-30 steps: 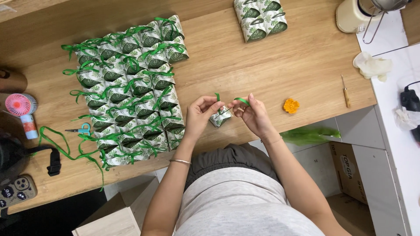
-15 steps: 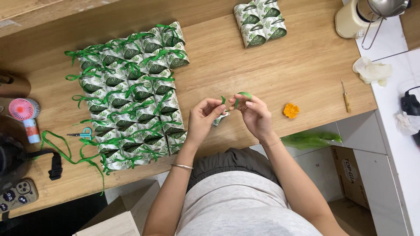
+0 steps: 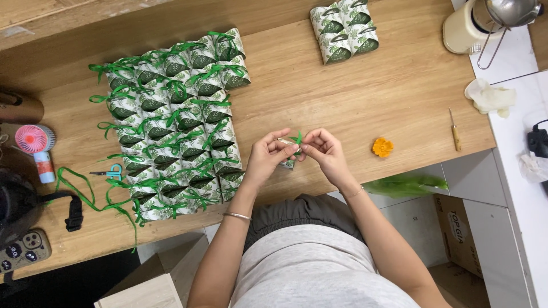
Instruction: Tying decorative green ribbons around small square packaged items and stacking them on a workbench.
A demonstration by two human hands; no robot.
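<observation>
Head view: both hands have lifted the small box off the surface.
Left hand [image 3: 264,157] and right hand [image 3: 324,153] pinch green ribbon [image 3: 297,138] over small box [image 3: 289,163], now raised, at three o'clock of the finished boxes [image 3: 171,120].

Your left hand [image 3: 265,157] and right hand [image 3: 324,151] meet over the wooden table [image 3: 354,97], pinching a green ribbon [image 3: 296,138] on a small box [image 3: 288,163]. Ribboned boxes [image 3: 171,120] lie in rows to your left, scissors [image 3: 108,171] beside them.
</observation>
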